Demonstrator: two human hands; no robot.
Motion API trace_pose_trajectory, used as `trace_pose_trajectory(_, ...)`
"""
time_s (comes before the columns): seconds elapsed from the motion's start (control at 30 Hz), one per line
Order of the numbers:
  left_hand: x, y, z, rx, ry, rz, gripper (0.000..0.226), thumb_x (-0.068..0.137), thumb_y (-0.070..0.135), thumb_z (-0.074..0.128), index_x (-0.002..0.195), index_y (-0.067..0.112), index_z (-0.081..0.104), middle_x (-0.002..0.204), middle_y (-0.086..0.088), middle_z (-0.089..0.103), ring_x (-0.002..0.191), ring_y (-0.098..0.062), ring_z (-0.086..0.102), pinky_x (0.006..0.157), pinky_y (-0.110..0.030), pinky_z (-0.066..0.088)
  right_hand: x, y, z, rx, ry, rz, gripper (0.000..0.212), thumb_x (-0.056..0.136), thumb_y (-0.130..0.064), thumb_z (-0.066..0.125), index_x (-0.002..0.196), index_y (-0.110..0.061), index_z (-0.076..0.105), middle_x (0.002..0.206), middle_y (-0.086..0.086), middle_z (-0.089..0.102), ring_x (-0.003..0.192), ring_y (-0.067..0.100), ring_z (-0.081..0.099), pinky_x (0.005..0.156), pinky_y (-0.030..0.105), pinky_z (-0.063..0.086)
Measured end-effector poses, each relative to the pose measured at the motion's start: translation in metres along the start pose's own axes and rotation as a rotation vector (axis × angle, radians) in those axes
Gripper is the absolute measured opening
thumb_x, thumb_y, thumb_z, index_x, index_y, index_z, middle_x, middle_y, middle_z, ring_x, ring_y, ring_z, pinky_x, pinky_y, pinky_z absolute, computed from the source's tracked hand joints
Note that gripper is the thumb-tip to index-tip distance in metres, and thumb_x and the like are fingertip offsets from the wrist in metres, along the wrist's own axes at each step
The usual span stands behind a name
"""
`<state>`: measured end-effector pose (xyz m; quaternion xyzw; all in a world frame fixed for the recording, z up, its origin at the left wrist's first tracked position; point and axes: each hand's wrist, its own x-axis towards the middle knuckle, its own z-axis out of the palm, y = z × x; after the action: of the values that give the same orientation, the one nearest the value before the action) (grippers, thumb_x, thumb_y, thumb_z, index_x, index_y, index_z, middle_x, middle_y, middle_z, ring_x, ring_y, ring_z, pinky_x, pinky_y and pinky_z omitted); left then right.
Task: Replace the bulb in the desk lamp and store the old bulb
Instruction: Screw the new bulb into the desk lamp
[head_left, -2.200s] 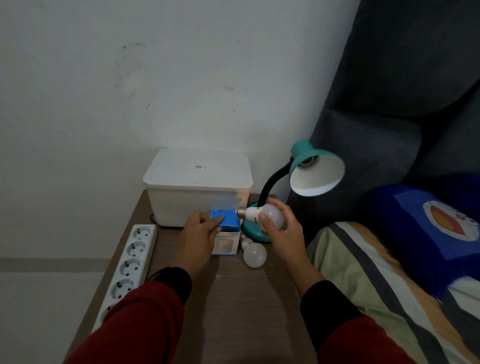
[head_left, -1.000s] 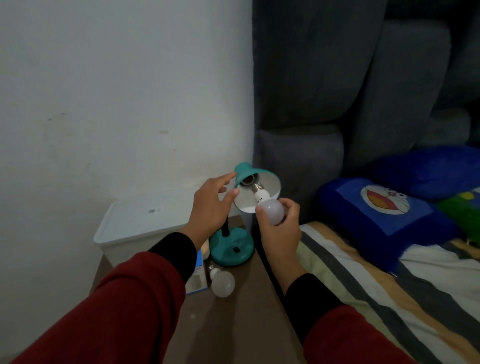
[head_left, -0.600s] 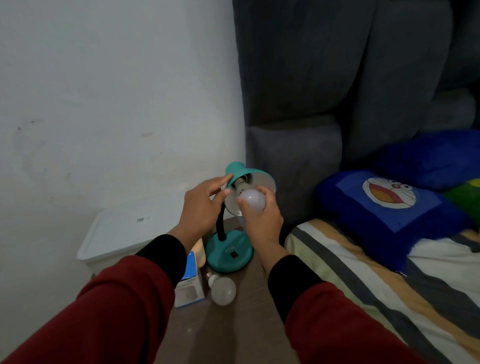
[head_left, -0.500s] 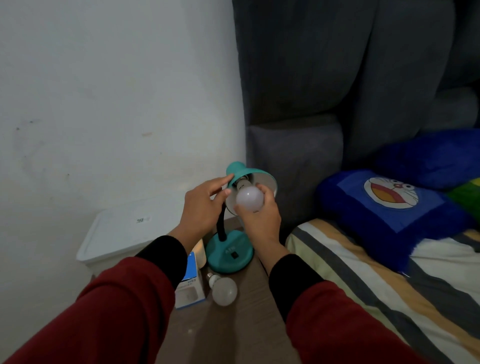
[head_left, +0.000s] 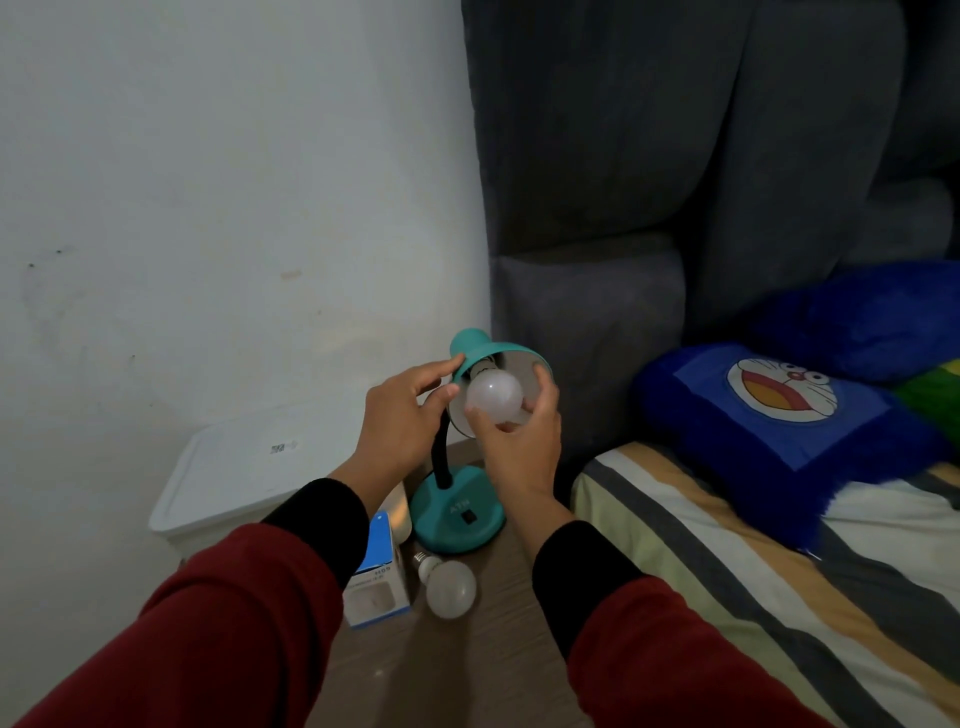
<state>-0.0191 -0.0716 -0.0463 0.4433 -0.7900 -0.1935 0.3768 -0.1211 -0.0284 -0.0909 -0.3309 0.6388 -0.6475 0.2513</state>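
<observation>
steadying the teal desk lamp (head_left: 457, 512) on a brown bedside table (head_left: 483, 670), a person in red sleeves with black cuffs works a white bulb (head_left: 493, 396) into the shade (head_left: 470, 347) — the task looks roughly midway. largest in view, a grey padded headboard (head_left: 675, 182) and a striped bed (head_left: 727, 571) with a blue doraemon cushion (head_left: 779, 410) fill the right side; a white lidded storage box (head_left: 228, 473) stands against the wall behind the table. the left hand (head_left: 400, 421) rests its relaxed, nearly straight fingers against the shade's outer rim, bracing rather than clasping it. the right hand (head_left: 519, 436) curls its fingers around the bulb's globe, whose neck points into the socket; whether the thread has caught cannot be told. a second white bulb (head_left: 449, 587) lies loose on the table just in front of the lamp base, beside a small blue-and-white bulb carton (head_left: 376, 577) — by judgement this is the old bulb, out of the lamp but not yet stored. left to do, it seems: screw the held bulb home, then put the loose one away, likely in the carton. readable writing is scant: raised letters on the lamp base look like "atn", the carton's print is too blurred to trust, and a small label on the box lid is illegible.
</observation>
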Motion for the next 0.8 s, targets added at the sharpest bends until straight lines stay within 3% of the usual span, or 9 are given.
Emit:
trace_pose_trajectory(0.1,-0.0001,0.0015,-0.0004,-0.009,-0.001,-0.011,0.034,0.091,0.016,0.058,0.124,0.025,0.061,0.124,0.001,0.065,0.109,-0.004,0.057,0.085,-0.001,0.031,-0.0007,-0.0010,-0.0018,0.007,-0.004,-0.005,0.063,0.076,-0.023,0.076,0.131,-0.027,0.045,0.123,0.003,0.047,0.100,0.017,0.057,0.073,0.007,0.048)
trace_pose_trajectory(0.13,0.0000,0.0021,-0.0005,-0.013,-0.002,-0.014,0.034,0.091,0.016,0.058,0.123,0.025,0.061,0.124,0.001,0.065,0.106,-0.001,0.055,0.087,-0.004,0.032,0.0001,-0.0010,-0.0022,0.023,0.010,0.019,0.058,0.078,-0.028,0.074,0.129,-0.024,0.047,0.122,0.003,0.052,0.098,0.016,0.058,0.070,0.006,0.046)
trace_pose_trajectory(0.23,0.0000,0.0027,-0.0005,-0.008,-0.005,-0.014,0.034,0.091,0.017,0.058,0.124,0.025,0.061,0.124,0.001,0.065,0.103,0.002,0.052,0.089,-0.008,0.034,0.0014,-0.0012,-0.0024,0.019,0.051,0.069,0.053,0.083,-0.043,0.066,0.125,-0.013,0.053,0.122,0.008,0.060,0.108,0.021,0.060,0.081,0.020,0.044)
trace_pose_trajectory(0.33,-0.0004,0.0027,0.0003,-0.016,-0.005,-0.025,0.034,0.091,0.016,0.058,0.124,0.025,0.061,0.124,0.001,0.065,0.107,-0.003,0.056,0.090,-0.012,0.035,-0.0007,0.0011,-0.0025,-0.087,0.025,0.019,0.070,0.079,-0.038,0.071,0.137,-0.012,0.042,0.133,0.009,0.047,0.117,0.024,0.053,0.092,0.028,0.046)
trace_pose_trajectory(0.43,-0.0006,0.0037,0.0014,-0.019,0.002,-0.032,0.035,0.091,0.016,0.058,0.124,0.025,0.060,0.124,0.001,0.065,0.111,-0.008,0.058,0.091,-0.012,0.035,-0.0009,0.0026,-0.0025,-0.050,0.047,0.001,0.064,0.078,-0.024,0.074,0.131,-0.018,0.040,0.126,0.010,0.053,0.103,0.022,0.060,0.076,0.017,0.048)
trace_pose_trajectory(0.5,-0.0003,0.0045,0.0007,-0.021,-0.003,-0.032,0.035,0.091,0.015,0.058,0.124,0.024,0.061,0.125,0.001,0.065,0.113,-0.010,0.058,0.092,-0.012,0.035,0.0004,0.0017,-0.0020,-0.028,0.054,0.048,0.054,0.082,-0.033,0.070,0.125,-0.013,0.045,0.115,0.011,0.063,0.089,0.016,0.060,0.060,0.008,0.039)
trace_pose_trajectory(0.53,-0.0003,0.0045,0.0002,-0.022,-0.006,-0.032,0.034,0.091,0.015,0.058,0.124,0.024,0.061,0.125,0.001,0.064,0.115,-0.010,0.058,0.092,-0.012,0.035,0.0008,0.0007,-0.0018,-0.026,0.060,0.062,0.055,0.082,-0.038,0.068,0.124,-0.010,0.047,0.114,0.011,0.064,0.088,0.015,0.059,0.059,0.009,0.039)
trace_pose_trajectory(0.67,-0.0001,0.0040,-0.0004,-0.017,-0.009,-0.028,0.034,0.091,0.015,0.058,0.123,0.025,0.061,0.126,0.001,0.064,0.116,-0.010,0.057,0.093,-0.011,0.033,-0.0010,-0.0013,-0.0021,-0.070,0.066,0.023,0.075,0.075,-0.034,0.075,0.137,-0.011,0.039,0.129,0.008,0.047,0.110,0.022,0.055,0.089,0.029,0.049)
trace_pose_trajectory(0.8,0.0003,0.0048,0.0012,-0.028,-0.005,-0.038,0.034,0.091,0.015,0.058,0.123,0.025,0.061,0.126,0.001,0.064,0.116,-0.011,0.057,0.094,-0.011,0.034,-0.0011,-0.0023,-0.0030,-0.038,0.030,0.031,0.059,0.078,-0.030,0.074,0.128,-0.019,0.046,0.121,0.007,0.057,0.096,0.017,0.059,0.075,0.019,0.043)
